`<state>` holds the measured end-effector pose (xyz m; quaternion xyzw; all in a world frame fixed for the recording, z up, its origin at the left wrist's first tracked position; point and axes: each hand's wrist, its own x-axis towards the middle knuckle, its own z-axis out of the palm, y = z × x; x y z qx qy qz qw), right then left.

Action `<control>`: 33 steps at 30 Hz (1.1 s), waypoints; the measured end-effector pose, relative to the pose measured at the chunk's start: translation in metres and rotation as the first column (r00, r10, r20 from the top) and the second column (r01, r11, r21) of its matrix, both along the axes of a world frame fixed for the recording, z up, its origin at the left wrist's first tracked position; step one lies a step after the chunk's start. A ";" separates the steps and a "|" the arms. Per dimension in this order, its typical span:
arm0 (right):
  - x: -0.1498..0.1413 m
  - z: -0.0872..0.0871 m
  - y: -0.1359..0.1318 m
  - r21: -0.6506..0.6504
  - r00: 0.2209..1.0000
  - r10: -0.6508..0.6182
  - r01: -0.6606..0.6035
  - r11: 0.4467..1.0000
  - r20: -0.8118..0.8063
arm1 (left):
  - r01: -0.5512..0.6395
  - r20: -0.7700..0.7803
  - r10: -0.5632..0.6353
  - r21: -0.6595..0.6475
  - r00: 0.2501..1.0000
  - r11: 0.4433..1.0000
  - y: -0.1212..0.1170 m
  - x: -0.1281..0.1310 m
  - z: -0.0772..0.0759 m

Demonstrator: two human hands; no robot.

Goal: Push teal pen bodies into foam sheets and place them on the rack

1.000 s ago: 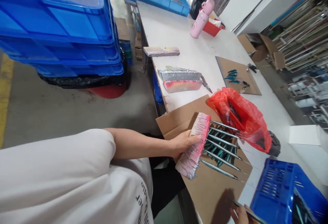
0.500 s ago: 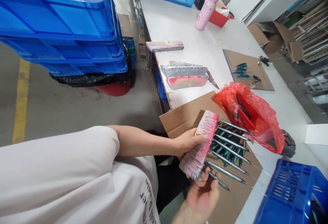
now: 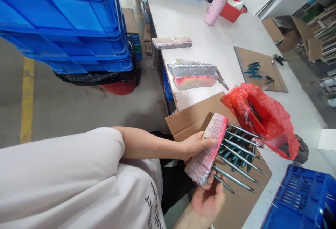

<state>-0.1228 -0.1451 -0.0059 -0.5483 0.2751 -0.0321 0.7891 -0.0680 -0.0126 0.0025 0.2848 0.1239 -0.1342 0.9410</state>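
Observation:
My left hand (image 3: 195,145) is closed around a pink and silver block (image 3: 207,148) wound with thin wire, its thumb lying on the upper face. From the block's far edge stick out several slim, pointed, metallic teal pieces (image 3: 240,169), shaped like fishing lures, with thin wires at their tips. At the near end of the block, my right hand (image 3: 206,201) has curled fingers and thumb around the shortest slim piece (image 3: 224,184). Part of its fingers is hidden behind the block. Beneath lies a heap of similar teal pieces (image 3: 236,154) on a cardboard sheet (image 3: 252,187).
A red plastic bag (image 3: 273,127) and a blue crate (image 3: 296,194) stand beyond the cardboard. More pink and silver blocks (image 3: 195,75) lie on the white table (image 3: 178,12) by pliers (image 3: 222,80). A pink bottle (image 3: 216,7) stands farther off. Blue crates (image 3: 78,15) are stacked left.
The view has shifted slightly, so the table things sit a little farther right. Both hands keep their places on the block and the short piece.

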 end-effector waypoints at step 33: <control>-0.013 0.029 0.013 -0.307 1.000 -0.016 0.015 0.952 -0.001 | -0.007 0.030 0.005 0.065 1.000 0.998 -0.001 -0.002 0.001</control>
